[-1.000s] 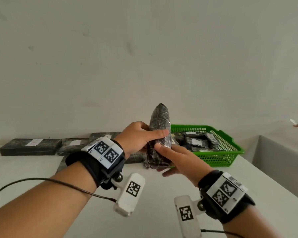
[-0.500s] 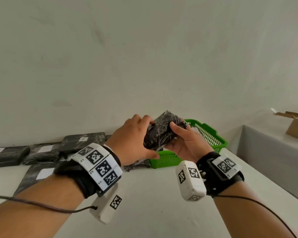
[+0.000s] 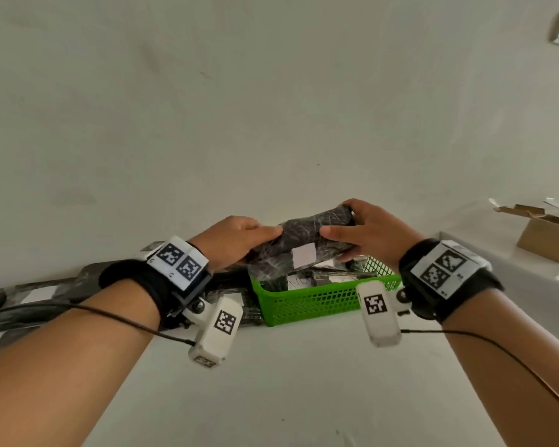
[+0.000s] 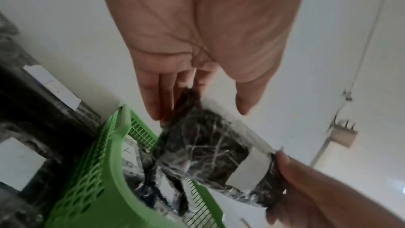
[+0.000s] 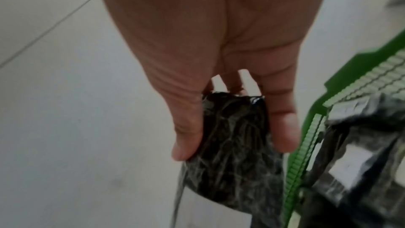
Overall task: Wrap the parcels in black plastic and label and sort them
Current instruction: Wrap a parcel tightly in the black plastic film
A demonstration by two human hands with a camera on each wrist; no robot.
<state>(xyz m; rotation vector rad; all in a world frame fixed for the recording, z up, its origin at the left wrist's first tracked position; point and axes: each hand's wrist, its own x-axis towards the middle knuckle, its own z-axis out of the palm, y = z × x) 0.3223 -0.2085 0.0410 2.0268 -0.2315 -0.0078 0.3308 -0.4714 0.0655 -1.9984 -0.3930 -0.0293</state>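
Hands, left (image 3: 236,241) and right (image 3: 373,233), grip parcel (image 3: 307,240) ends above basket (image 3: 320,301).

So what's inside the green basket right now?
The green basket holds several black-wrapped parcels with white labels. Their count is unclear: the held parcel above them covers part of the inside.

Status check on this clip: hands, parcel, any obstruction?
Both hands, left hand and right hand, grip wrapped parcel by its ends. White label on. Held over green basket. Nothing obstructing.
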